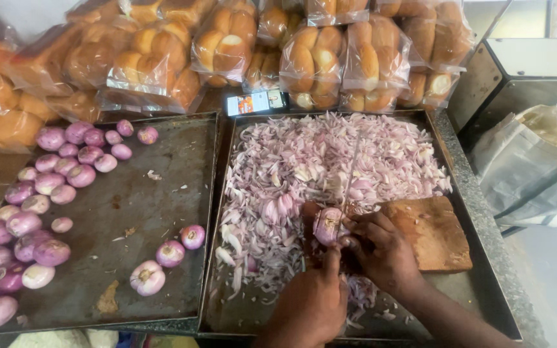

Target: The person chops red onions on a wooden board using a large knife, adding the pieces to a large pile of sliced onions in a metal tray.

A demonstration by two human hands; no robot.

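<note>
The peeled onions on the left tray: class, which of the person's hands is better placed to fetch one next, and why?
Probably the left hand: it is nearer the peeled onions, while the right hand grips the knife.

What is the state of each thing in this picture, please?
Left hand: gripping the peeled onion.
Right hand: closed on the knife handle.
Peeled onion: whole, held upright.
Knife: blade above the slices.
Sliced onions: heaped in the right tray.
Whole onions: peeled, uncut, on the left tray.
Bread bags: sealed, stacked.
Wooden board: bare.

A stone counter (478,193) bears two metal trays (182,193) and bagged buns (311,58).
</note>
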